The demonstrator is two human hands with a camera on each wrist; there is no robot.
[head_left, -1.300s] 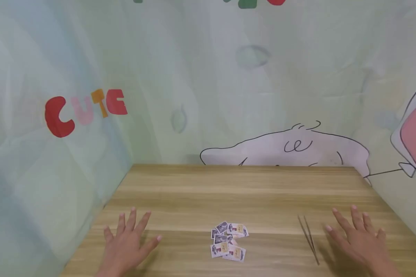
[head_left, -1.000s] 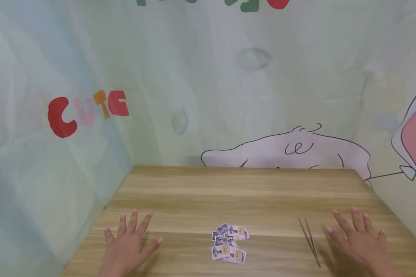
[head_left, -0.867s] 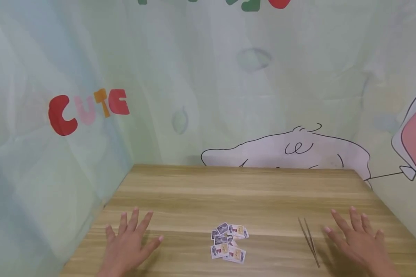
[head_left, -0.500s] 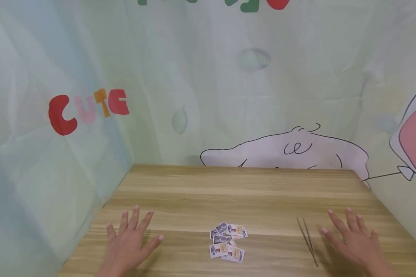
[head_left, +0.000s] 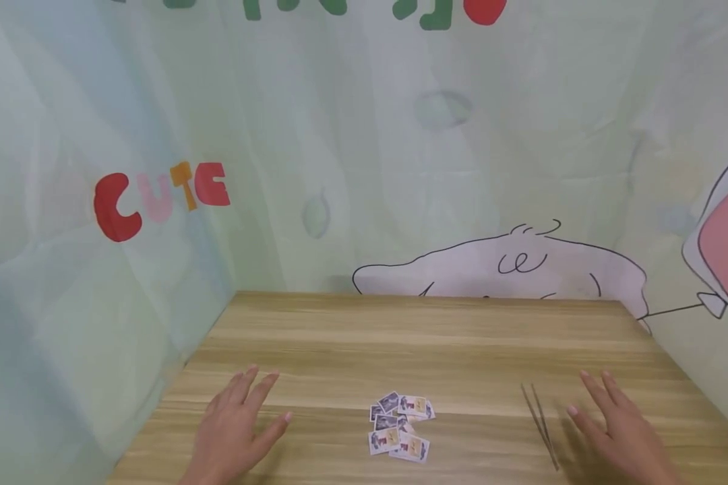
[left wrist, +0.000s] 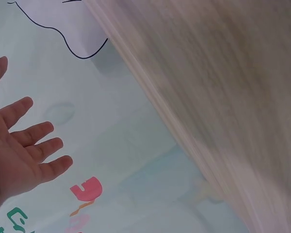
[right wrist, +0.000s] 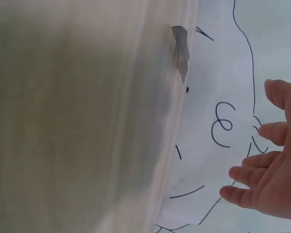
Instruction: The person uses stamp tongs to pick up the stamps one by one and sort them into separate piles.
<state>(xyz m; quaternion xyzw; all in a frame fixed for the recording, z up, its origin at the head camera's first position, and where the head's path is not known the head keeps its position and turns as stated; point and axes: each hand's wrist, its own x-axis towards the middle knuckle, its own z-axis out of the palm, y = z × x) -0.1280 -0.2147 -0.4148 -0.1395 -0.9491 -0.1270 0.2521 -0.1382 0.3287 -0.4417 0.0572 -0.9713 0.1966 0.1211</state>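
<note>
Several small printed paper pieces like stamps (head_left: pixel 385 440) lie in an overlapping cluster on the wooden table (head_left: pixel 315 337). Some are dark, others pale with a yellow and red print. Right of them lies a thin pair of metal tweezers (head_left: pixel 541 426), its two prongs spread toward the far side. My left hand (head_left: pixel 233 428) is left of the paper pieces, fingers straight and thumb apart, holding nothing. Just right of the tweezers, my right hand (head_left: pixel 621 428) also has its fingers extended and holds nothing. Both wrist views show the palms and spread fingers.
Behind the table hangs a pale cloth backdrop (head_left: pixel 364 148) with a cartoon outline and coloured "CUTE" letters (head_left: pixel 118 207). It runs along the left and right sides too. A grey pointed shape (right wrist: pixel 181 51) shows at the table edge in the right wrist view.
Both hands have turned from palm down toward their edges, thumbs up, fingers now overlapping in the head view. The left hand has shifted slightly right. Paper pieces and tweezers lie as before.
</note>
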